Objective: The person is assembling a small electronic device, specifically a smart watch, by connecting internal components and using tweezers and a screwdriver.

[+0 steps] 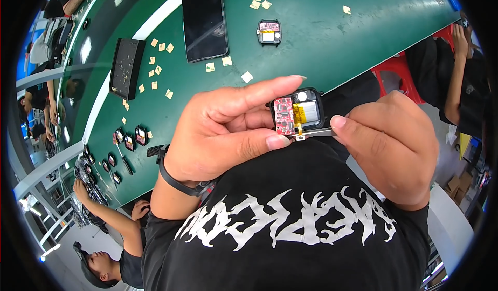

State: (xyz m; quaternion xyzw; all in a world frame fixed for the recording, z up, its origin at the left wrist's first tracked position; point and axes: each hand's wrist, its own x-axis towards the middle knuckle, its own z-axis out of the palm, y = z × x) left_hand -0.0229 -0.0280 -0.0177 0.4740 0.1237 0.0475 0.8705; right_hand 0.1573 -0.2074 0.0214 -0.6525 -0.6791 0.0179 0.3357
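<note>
Device (300, 112) gripped in my left fingers (253, 145); my right fingers (359, 136) pinch tweezers (319, 132), tips at its lower edge.

The green table (316, 36) bore 1 black slab (205, 23), 1 black tray (138, 62), pale squares (246, 76), 1 open device (269, 33) and, toward its left edge, small devices (140, 136).

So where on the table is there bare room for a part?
The widest bare patch of green table runs from the small open device rightward to the table's edge, below the lone tan square. A narrower gap separates that device from the black slab. Crowded: between slab and black tray, among scattered tan squares, and lower left, where small devices cluster.
</note>
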